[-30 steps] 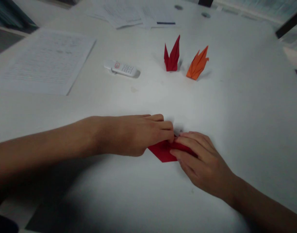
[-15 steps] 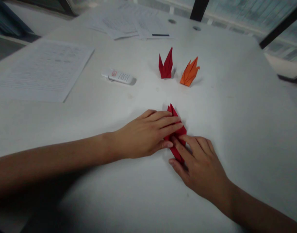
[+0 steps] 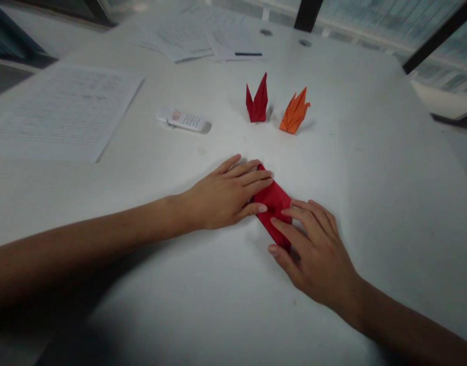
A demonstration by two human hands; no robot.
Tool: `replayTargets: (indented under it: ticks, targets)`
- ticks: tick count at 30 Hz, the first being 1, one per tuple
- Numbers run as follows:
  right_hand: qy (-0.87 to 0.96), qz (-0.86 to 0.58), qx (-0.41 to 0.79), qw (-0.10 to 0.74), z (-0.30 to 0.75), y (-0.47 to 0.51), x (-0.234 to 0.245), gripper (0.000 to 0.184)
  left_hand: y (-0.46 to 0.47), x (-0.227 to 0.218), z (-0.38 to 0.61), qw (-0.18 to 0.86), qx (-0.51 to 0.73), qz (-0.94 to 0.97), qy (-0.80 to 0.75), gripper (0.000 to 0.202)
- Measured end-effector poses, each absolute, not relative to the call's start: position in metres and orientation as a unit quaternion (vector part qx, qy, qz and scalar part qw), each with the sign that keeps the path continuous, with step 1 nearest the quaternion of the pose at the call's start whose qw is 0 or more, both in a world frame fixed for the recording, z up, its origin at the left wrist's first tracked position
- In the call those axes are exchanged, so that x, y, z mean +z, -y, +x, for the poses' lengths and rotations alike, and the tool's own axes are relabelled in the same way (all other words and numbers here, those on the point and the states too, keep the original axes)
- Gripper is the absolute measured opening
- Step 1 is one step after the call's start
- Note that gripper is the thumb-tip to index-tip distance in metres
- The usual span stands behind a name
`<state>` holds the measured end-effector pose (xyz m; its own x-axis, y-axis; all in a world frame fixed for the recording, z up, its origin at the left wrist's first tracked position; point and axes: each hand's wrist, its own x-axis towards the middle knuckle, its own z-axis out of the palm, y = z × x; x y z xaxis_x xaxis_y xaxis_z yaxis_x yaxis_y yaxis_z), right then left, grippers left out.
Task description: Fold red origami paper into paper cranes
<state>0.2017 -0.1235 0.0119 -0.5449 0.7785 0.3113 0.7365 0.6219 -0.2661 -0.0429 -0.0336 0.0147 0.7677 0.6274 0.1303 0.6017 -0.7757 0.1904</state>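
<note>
Left hand (image 3: pixel 231 195) and right hand (image 3: pixel 315 249), fingers spread, gripping nothing, rest on folded red origami paper (image 3: pixel 274 195) between them, apparently flattening it, the next crease likely demanding aligned edges.

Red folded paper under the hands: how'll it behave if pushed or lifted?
Probably light: the red folded paper looks no bigger than the left hand. Likely to slide rather than roll, since it lies low with straight edges on the white table. Its narrow far tip may bend easily.
</note>
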Motion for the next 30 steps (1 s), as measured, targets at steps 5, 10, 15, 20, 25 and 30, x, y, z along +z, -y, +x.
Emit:
replayTargets:
  ticks: [5,10,15,20,25,30]
  targets:
    - [0.826,-0.495,0.074,0.260,0.209,0.110,0.004,0.033,0.041,0.022,-0.036,0.015,0.092,0.929,-0.359,0.037]
    - [0.818,-0.521,0.075,0.231,0.211,0.100,0.000,0.042,0.059,0.021,-0.029,0.011,0.085,0.918,-0.388,0.039]
    - [0.848,-0.477,0.051,0.225,0.209,0.102,0.001,0.032,0.064,0.018,-0.025,0.024,0.142,0.924,-0.354,0.034]
    - [0.876,-0.429,0.003,0.219,0.204,0.110,0.005,0.025,0.055,0.012,-0.026,0.064,0.151,0.942,-0.293,0.027]
    - [0.902,-0.394,-0.043,0.173,0.200,0.118,0.010,0.031,0.044,0.018,-0.033,0.082,0.127,0.958,-0.243,0.027]
    - [0.902,-0.397,-0.085,0.147,0.199,0.121,0.017,0.037,0.035,0.031,-0.041,0.129,0.099,0.971,-0.175,0.038]
